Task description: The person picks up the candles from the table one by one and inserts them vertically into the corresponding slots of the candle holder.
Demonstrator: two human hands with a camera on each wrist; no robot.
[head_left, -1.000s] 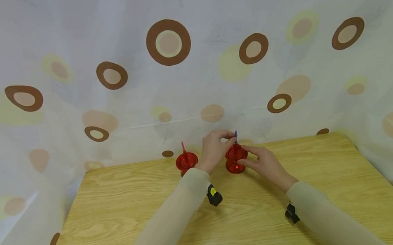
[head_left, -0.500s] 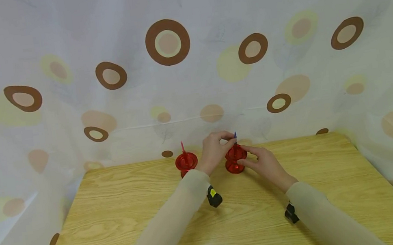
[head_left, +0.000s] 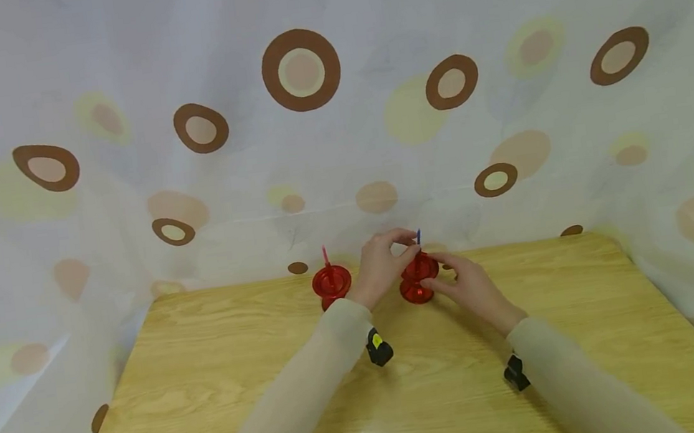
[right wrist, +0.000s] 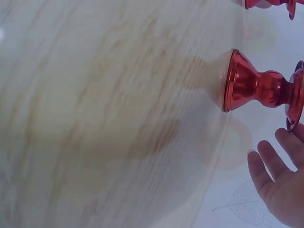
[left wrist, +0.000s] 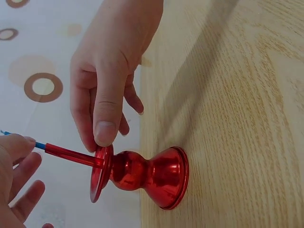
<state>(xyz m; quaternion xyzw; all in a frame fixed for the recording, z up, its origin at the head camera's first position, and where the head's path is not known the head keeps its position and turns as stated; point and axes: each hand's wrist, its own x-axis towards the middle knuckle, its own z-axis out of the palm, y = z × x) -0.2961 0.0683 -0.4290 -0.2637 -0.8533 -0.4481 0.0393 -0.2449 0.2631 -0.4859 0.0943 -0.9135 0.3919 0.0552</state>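
A thin blue candle (left wrist: 40,145) stands in the narrow red tube on top of a shiny red candle holder (left wrist: 166,178). My left hand (head_left: 382,266) pinches the candle between thumb and forefinger just above the tube. On the other side, my right hand (head_left: 475,291) grips the rim of the holder's dish, its thumb (left wrist: 105,118) lying on the edge. The right wrist view shows the holder's flared base (right wrist: 240,80) upright on the table, with the right hand's other fingers spread below the dish and touching nothing.
To the left stands a second red candle holder (head_left: 331,283) with a pink candle (head_left: 325,254), partly behind my left hand. The wooden table (head_left: 222,362) meets a patterned cloth (head_left: 239,186) at its back edge. Wrist cameras hang under both sleeves.
Both hands keep their places on the candle and the dish. The head view shifts very slightly.
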